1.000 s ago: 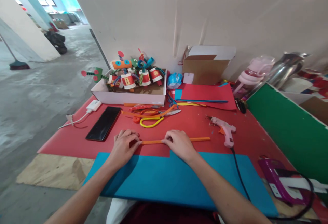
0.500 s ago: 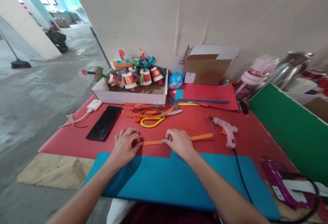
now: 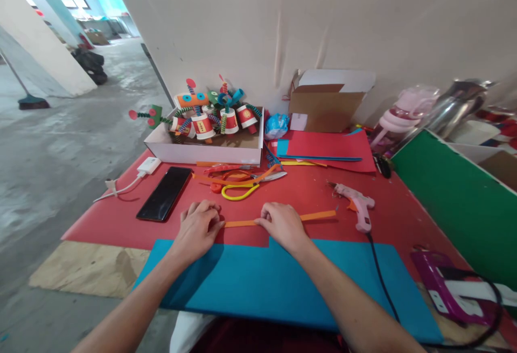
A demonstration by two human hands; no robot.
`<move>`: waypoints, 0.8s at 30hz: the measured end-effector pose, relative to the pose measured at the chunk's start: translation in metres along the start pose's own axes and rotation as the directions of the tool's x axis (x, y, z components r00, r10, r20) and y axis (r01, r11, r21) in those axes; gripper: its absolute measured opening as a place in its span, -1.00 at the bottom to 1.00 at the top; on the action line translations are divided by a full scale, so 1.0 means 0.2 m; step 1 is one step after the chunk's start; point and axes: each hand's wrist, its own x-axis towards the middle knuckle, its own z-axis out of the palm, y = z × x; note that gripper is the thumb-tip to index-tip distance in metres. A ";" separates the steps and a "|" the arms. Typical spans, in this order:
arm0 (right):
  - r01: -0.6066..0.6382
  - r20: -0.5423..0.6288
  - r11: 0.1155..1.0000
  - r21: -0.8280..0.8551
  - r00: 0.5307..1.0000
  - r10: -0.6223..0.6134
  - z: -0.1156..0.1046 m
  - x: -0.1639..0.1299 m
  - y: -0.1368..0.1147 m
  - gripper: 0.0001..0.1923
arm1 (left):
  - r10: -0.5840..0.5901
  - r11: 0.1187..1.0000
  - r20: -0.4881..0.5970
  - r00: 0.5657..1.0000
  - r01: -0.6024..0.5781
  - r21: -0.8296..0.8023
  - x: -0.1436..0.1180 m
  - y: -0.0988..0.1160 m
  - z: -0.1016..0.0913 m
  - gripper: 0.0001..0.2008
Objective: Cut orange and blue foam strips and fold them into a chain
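Lying between them, the orange paper strip (image 3: 242, 223) is pinched by left hand (image 3: 197, 230) and right hand (image 3: 283, 226).

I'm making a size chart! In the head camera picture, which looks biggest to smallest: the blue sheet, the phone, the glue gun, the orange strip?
1. Blue sheet, by far, though it lies nearest the camera.
2. Phone.
3. Glue gun and orange strip: too alike to rank; the strip is longer but thinner, and both hands cover part of it.
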 end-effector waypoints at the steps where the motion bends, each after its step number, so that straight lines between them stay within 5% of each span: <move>1: 0.002 0.000 1.000 -0.004 1.000 -0.002 0.00 0.00 0.00 -0.75 | -0.003 1.000 0.008 1.000 0.003 0.003 0.00 0.00 0.00 -0.78; 12: -0.004 0.003 1.000 -0.031 1.000 0.004 0.00 0.00 0.00 -0.78 | 0.008 0.999 -0.005 1.000 -0.008 0.040 0.03 -0.01 -0.01 -0.75; 15: -0.008 0.002 0.999 -0.031 1.000 0.008 0.00 0.01 0.00 -0.79 | 0.003 0.998 -0.146 0.989 0.007 0.068 0.00 0.02 -0.03 -0.74; 18: 0.001 -0.002 0.999 -0.033 1.000 -0.001 0.00 0.00 0.00 -0.79 | 0.139 0.983 -0.356 0.924 -0.083 0.166 -0.08 0.12 -0.02 -0.72; 21: 0.008 -0.005 0.999 -0.050 1.000 -0.008 -0.01 0.00 -0.01 -0.81 | 0.397 0.911 -0.234 0.888 -0.350 0.218 -0.16 0.26 0.06 -0.65; 24: 0.018 -0.016 0.998 -0.061 1.000 -0.019 -0.01 -0.01 -0.01 -0.84 | 0.386 0.906 -0.186 0.904 -0.333 0.261 -0.20 0.35 0.16 -0.58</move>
